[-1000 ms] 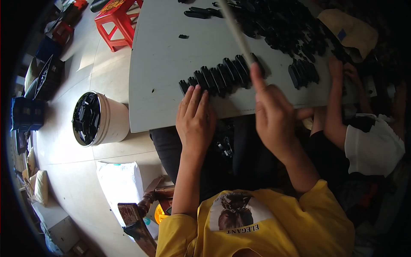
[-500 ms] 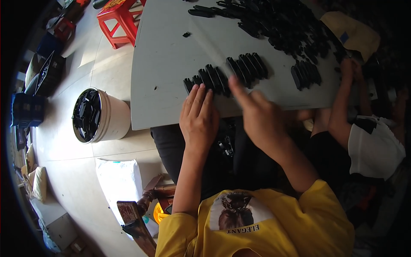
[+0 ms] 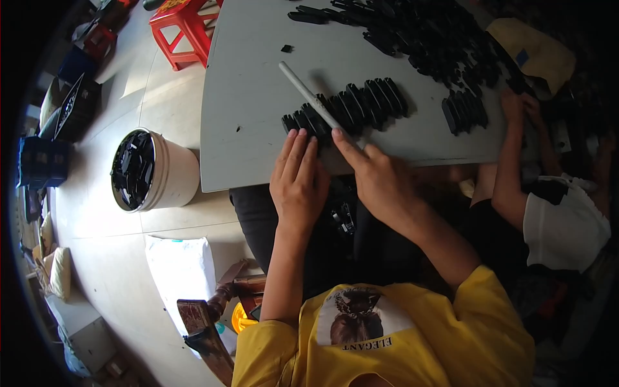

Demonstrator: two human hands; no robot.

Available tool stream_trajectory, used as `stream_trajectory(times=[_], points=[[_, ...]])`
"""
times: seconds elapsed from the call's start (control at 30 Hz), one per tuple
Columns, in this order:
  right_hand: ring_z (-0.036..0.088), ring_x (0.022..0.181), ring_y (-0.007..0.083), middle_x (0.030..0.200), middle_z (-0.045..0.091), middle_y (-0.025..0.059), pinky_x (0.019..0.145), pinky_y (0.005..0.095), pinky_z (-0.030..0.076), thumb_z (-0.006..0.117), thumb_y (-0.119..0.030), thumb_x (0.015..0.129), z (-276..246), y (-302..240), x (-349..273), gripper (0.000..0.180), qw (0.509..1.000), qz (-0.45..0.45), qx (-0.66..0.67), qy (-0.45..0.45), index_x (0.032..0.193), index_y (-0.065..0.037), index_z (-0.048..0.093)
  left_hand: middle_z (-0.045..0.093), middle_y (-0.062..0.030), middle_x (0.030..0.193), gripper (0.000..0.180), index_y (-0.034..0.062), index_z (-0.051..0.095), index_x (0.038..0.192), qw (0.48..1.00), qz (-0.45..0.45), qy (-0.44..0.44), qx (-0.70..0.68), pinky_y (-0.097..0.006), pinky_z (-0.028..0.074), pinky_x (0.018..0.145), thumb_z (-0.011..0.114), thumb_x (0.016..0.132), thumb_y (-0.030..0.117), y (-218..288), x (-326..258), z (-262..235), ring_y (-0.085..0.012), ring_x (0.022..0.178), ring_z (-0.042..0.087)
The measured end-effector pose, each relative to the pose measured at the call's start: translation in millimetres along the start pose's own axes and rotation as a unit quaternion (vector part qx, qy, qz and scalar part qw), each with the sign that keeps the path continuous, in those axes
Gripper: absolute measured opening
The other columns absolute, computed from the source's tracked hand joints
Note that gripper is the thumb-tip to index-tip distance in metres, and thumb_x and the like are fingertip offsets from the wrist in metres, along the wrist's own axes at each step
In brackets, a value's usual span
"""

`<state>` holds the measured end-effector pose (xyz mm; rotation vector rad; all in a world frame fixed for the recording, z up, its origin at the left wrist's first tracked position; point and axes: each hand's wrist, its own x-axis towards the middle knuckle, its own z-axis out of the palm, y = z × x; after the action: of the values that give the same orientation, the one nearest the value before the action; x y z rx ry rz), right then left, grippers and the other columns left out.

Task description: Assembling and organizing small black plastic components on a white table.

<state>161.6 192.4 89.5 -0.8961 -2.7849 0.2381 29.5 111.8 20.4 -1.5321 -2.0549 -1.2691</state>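
My left hand (image 3: 298,175) lies flat on the near edge of the grey table (image 3: 248,109), fingertips touching the left end of a row of black plastic parts (image 3: 351,106). My right hand (image 3: 376,175) pinches the near end of a thin white rod (image 3: 308,95). The rod slants up and to the left across the left part of that row. A second, shorter row of black parts (image 3: 465,113) stands to the right. A big loose pile of the same black parts (image 3: 425,32) covers the far side of the table.
A co-worker's hand (image 3: 516,106) with a white sleeve (image 3: 561,226) rests at the table's right edge. On the floor to the left stand a white bucket (image 3: 180,177) of black parts, a red stool (image 3: 184,26) and a white bag (image 3: 180,264).
The white rod, held high over the table a second ago, has come down and left and now lies across the row. My right hand moved left toward my left hand.
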Motion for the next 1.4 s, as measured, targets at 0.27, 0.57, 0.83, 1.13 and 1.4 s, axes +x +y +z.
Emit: stream_trajectory(times=[0.27, 0.57, 0.83, 1.13, 1.4], points=[[0.054, 0.058, 0.0249, 0.072, 0.052, 0.0101, 0.056, 0.0369, 0.046, 0.053, 0.010, 0.084, -32, -9, 7, 0.061, 0.977, -0.048, 0.154, 0.141, 0.140, -0.016, 0.048, 0.061, -0.0178, 0.122, 0.037, -0.0026, 0.064, 0.110, 0.999, 0.005, 0.047, 0.003, -0.042, 0.049, 0.095, 0.061, 0.073, -0.004, -4, -9, -3, -0.0350, 0.116, 0.058], [0.059, 0.061, 0.0282, 0.072, 0.055, 0.0127, 0.056, 0.0378, 0.048, 0.056, 0.007, 0.083, -13, -7, 5, 0.059, 0.993, -0.046, 0.102, 0.035, 0.137, -0.016, 0.052, 0.061, -0.0187, 0.120, 0.038, -0.0031, 0.063, 0.110, 1.000, 0.004, 0.009, -0.002, -0.041, 0.050, 0.094, 0.061, 0.072, -0.005, -5, -12, -6, -0.0360, 0.115, 0.058], [0.059, 0.062, 0.0274, 0.072, 0.056, 0.0120, 0.057, 0.0365, 0.049, 0.055, 0.008, 0.083, -12, -21, -4, 0.059, 0.995, -0.061, 0.042, 0.063, 0.136, -0.018, 0.053, 0.063, -0.0185, 0.114, 0.036, -0.0027, 0.064, 0.107, 0.998, 0.017, 0.061, -0.028, -0.042, 0.050, 0.093, 0.059, 0.071, -0.008, -10, -14, -2, -0.0360, 0.111, 0.060], [0.061, 0.068, 0.0198, 0.102, 0.068, 0.0113, 0.060, 0.0331, 0.048, 0.051, 0.007, 0.087, -19, 23, 5, 0.052, 0.966, -0.056, 0.229, 0.109, 0.136, -0.011, 0.053, 0.059, -0.0151, 0.123, 0.052, 0.0032, 0.059, 0.122, 0.998, -0.042, 0.006, 0.037, -0.042, 0.047, 0.097, 0.068, 0.071, 0.002, -4, 0, -21, -0.0343, 0.119, 0.054], [0.031, 0.053, -0.0006, 0.069, 0.041, -0.0067, 0.046, 0.0159, 0.025, 0.047, 0.000, 0.095, 3, 76, -22, 0.049, 0.902, 0.110, 0.406, 0.100, 0.143, -0.009, 0.043, 0.050, -0.0106, 0.138, 0.100, 0.0147, 0.030, 0.148, 0.982, -0.063, -0.171, 0.049, -0.055, 0.021, 0.112, 0.083, 0.064, 0.019, -7, 52, -17, -0.0297, 0.137, 0.035]])
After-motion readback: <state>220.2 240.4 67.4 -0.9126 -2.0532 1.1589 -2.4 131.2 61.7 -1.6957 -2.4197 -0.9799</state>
